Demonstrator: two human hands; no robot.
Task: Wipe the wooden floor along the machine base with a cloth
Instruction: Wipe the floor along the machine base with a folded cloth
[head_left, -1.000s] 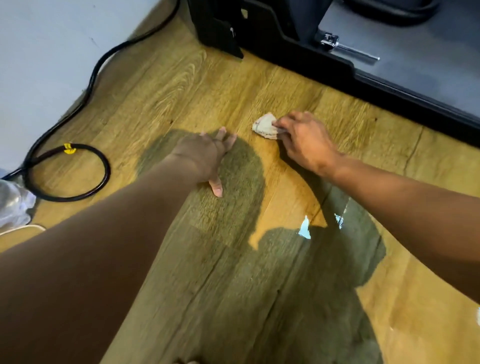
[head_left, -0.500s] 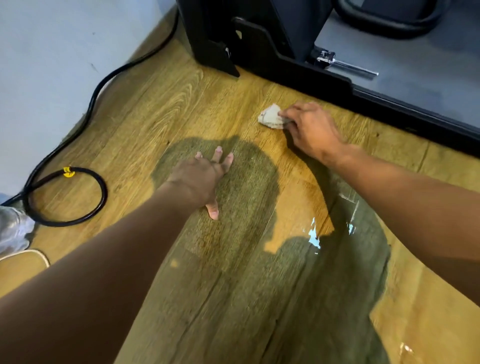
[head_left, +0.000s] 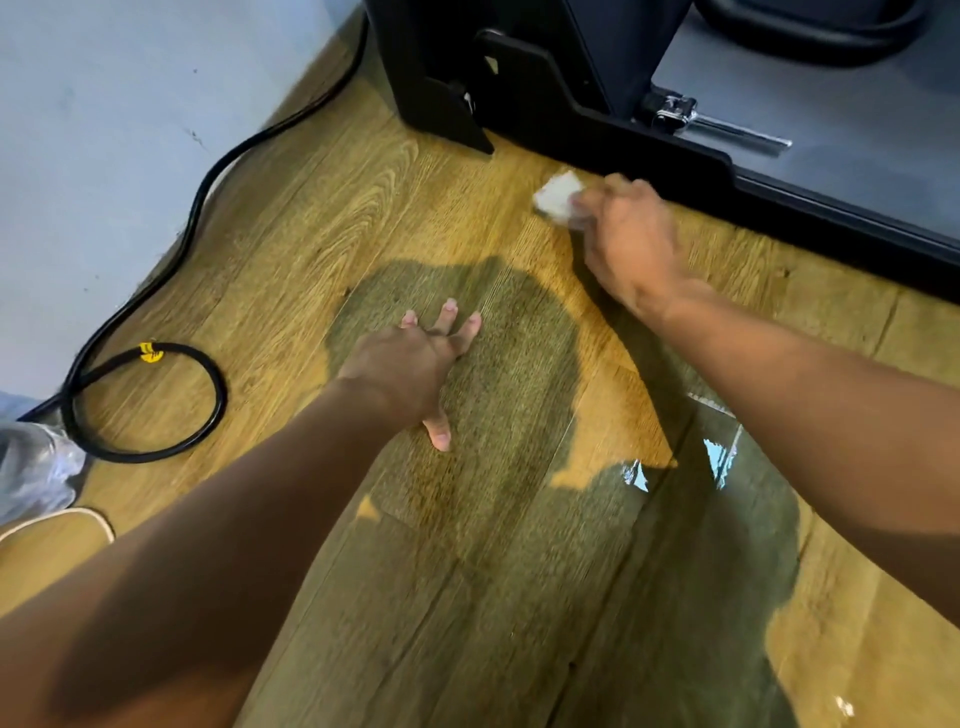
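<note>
Head view
Writing: the only marking is a yellow tag (head_left: 150, 352) on the black cable (head_left: 156, 291); dark print shows on it, too small to read. No brand can be made out on the machine base (head_left: 675, 150).
Cloth: a small whitish cloth (head_left: 557, 196), bunched, lies on the wooden floor (head_left: 322, 208) just beside the black edge of the machine base, near its front corner.
Right hand: the right hand (head_left: 631, 244) is blurred; its fingers (head_left: 592, 200) are curled together and clamped on the near-right edge of the cloth, most of which sticks out beyond the fingertips, toward the left.
Left hand: the left hand (head_left: 410, 366) lies palm down on the floor, well apart from the cloth, fingers spread and holding nothing, thumb pointing back toward the person.
Floor: a dark shadow covers the boards around the left hand; a glossy reflection shows beneath the right forearm.
Cable: it runs along the pale wall (head_left: 93, 130) and forms a loop at the left.
Plastic: crumpled clear plastic (head_left: 31, 467) lies at the left edge.
Machine: a metal pin (head_left: 717, 124) lies on its grey deck.
</note>
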